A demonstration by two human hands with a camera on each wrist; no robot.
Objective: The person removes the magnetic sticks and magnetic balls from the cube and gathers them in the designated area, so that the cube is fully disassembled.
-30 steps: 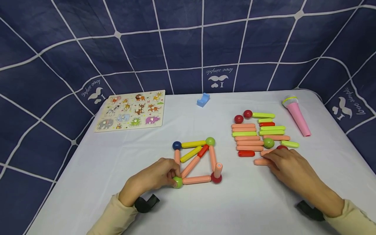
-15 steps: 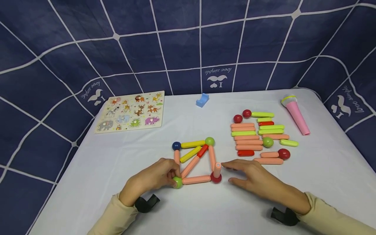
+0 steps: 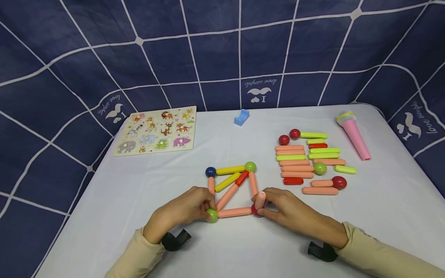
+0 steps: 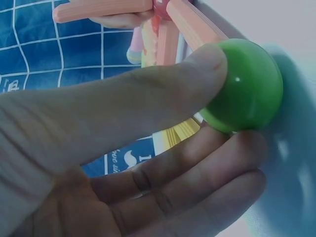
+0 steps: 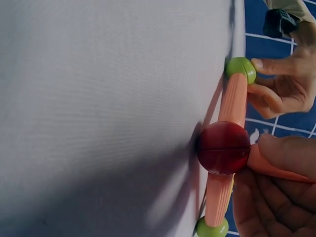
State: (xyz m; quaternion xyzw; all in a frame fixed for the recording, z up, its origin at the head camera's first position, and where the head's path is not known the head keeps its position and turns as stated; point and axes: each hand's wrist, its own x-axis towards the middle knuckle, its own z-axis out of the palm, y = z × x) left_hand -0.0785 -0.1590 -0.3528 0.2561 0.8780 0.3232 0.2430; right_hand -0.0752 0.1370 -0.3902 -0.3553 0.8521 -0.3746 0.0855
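My left hand pinches a green magnetic ball at the near left corner of a flat frame of balls and sticks. A salmon stick joins this ball to a red ball at the near right corner. From the red ball a salmon magnetic stick stands up. My right hand pinches that stick at its lower end, thumb in front and fingers behind, close against the red ball. A blue ball and another green ball form the far corners, with a yellow stick between them.
Loose salmon sticks, lime sticks, red sticks and several balls lie to the right. Beyond them is a pink toy microphone. An animal puzzle board lies at the back left, a blue block at the back middle.
My right hand has left the loose sticks on the right, moved left to the frame and taken hold of the upright stick by the red ball. My left hand stays on the green ball.
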